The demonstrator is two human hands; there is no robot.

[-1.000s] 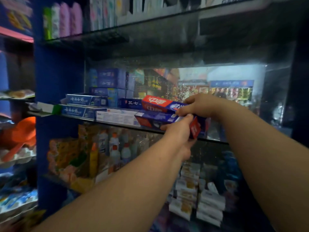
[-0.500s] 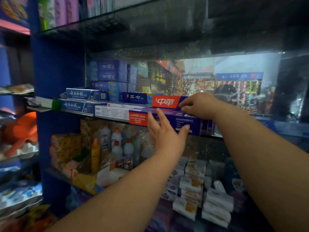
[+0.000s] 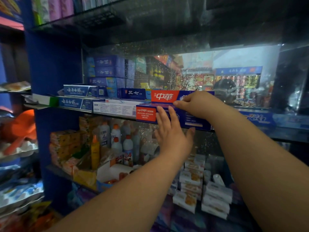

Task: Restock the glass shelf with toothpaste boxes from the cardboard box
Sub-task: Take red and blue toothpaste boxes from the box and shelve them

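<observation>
Two red-and-blue toothpaste boxes lie stacked lengthwise on the glass shelf (image 3: 115,113). The lower box (image 3: 146,113) faces me along the shelf's front edge. My left hand (image 3: 172,133) presses its straight fingers flat against that box's front. The upper box (image 3: 164,97) sits on top, and my right hand (image 3: 195,104) grips its right part with curled fingers. Other blue and white toothpaste boxes (image 3: 78,90) fill the shelf to the left. The cardboard box is out of sight.
A blue upright (image 3: 50,72) bounds the shelf on the left. A Crest box (image 3: 257,118) lies to the right of my hands. Bottles (image 3: 117,139) and packets stand on the shelf below, small white boxes (image 3: 215,198) lower right. Another glass shelf (image 3: 100,15) hangs overhead.
Both boxes went from tilted in my hands to lying flat and stacked on the shelf. My left hand let go of the lower box and now presses its front with straight fingers.
</observation>
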